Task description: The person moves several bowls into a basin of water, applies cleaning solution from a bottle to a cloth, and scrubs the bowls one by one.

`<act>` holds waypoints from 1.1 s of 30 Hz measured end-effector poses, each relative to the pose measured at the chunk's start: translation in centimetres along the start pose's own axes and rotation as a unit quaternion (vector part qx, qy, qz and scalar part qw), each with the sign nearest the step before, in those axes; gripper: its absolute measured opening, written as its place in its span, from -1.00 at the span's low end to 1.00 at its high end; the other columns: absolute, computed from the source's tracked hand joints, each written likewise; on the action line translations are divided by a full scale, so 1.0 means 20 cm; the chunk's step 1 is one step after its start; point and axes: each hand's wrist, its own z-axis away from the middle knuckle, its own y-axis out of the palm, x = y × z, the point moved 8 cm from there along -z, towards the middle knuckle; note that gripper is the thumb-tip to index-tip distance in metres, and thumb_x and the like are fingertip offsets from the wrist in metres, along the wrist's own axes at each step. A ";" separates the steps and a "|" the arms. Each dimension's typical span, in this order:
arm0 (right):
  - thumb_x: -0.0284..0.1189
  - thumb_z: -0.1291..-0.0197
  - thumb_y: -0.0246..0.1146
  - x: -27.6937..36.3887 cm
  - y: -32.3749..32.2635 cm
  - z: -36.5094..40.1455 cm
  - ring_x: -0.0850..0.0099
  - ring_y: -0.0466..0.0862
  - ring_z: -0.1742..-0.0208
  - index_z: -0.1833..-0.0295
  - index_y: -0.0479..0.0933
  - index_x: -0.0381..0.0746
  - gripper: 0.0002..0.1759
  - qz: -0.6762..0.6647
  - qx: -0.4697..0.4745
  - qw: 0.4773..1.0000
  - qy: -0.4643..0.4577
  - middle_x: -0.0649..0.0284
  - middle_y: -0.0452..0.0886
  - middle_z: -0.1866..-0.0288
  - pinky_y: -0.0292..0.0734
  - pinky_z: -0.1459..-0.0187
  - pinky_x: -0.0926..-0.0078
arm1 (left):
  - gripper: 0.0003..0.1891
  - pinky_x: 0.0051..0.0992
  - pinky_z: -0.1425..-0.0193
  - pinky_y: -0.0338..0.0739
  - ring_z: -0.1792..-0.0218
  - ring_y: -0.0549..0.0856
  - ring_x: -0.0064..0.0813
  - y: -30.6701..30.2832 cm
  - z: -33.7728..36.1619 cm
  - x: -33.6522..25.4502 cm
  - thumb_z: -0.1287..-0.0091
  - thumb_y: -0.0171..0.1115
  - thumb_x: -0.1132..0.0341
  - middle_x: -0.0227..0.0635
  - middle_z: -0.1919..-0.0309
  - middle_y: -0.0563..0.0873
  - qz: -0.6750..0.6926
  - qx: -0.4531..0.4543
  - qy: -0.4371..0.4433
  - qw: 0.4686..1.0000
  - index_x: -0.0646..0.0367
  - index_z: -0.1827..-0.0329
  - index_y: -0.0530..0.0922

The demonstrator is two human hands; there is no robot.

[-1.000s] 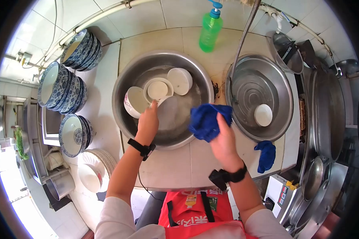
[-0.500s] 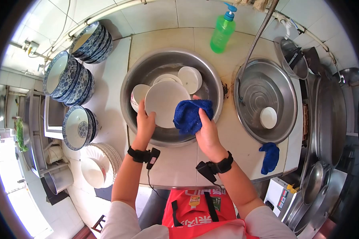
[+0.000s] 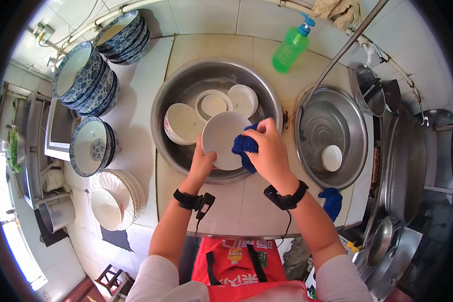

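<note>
A plain white bowl (image 3: 222,141) is tilted over the large steel basin, gripped at its left rim by my left hand (image 3: 202,165). My right hand (image 3: 271,153) pinches a blue cloth (image 3: 245,147) and presses it against the bowl's right side. Behind the bowl, inside the basin (image 3: 161,93), sit a patterned white bowl (image 3: 183,123), a small white bowl (image 3: 243,100) and a nested pair of small white dishes (image 3: 214,104).
Stacked blue-and-white bowls (image 3: 88,80) and white plates (image 3: 128,194) line the left. A second steel basin (image 3: 312,95) on the right holds a small white bowl (image 3: 332,158). A green pump bottle (image 3: 291,50) stands behind; another blue cloth (image 3: 330,202) lies near the counter's front edge.
The white bowl has turned and shifted slightly right, uncovering the dishes behind it. My right hand has moved over the cloth, which is now bunched at the bowl's right side.
</note>
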 end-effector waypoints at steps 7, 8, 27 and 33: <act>-0.49 0.17 0.44 -0.14 0.21 -0.20 0.13 0.63 0.19 0.22 0.59 -0.30 -0.69 -0.097 0.154 0.979 -0.097 0.03 0.62 0.19 0.49 0.21 0.34 | -0.29 -0.29 0.21 0.68 0.01 0.65 -0.11 0.01 -0.19 -0.01 -0.04 -0.12 0.65 0.06 -0.05 0.56 -0.220 0.013 0.194 0.956 0.08 -0.37 0.24; -0.49 0.17 0.44 -0.18 0.25 -0.22 0.13 0.63 0.19 0.22 0.59 -0.30 -0.69 -0.096 0.156 0.978 -0.099 0.03 0.62 0.19 0.49 0.21 0.34 | -0.30 -0.20 0.17 0.66 0.07 0.69 -0.05 0.03 -0.20 -0.02 -0.04 -0.11 0.65 0.13 0.02 0.61 -0.221 0.023 0.132 0.966 0.08 -0.37 0.25; -0.60 0.06 0.37 -0.23 0.40 -0.26 0.09 0.55 0.09 -0.03 0.43 -0.23 -0.52 -0.066 0.158 0.976 -0.131 0.09 0.54 0.18 0.45 -0.03 0.30 | -0.28 -0.11 -0.07 0.50 -0.04 0.62 0.10 -0.11 -0.38 0.14 -0.06 -0.05 0.65 0.22 0.04 0.62 -0.353 0.122 0.176 0.911 0.04 -0.39 0.25; -0.35 0.25 0.59 -0.51 0.35 -0.20 -0.03 0.53 -0.09 -0.33 0.17 -0.33 0.02 0.050 -0.094 0.993 0.045 -0.09 0.50 -0.07 0.43 -0.14 0.19 | -0.26 -0.29 0.17 0.73 -0.07 0.63 -0.16 -0.08 -0.31 0.09 -0.07 -0.11 0.68 -0.03 -0.20 0.49 -0.251 0.136 0.124 0.950 0.05 -0.42 0.21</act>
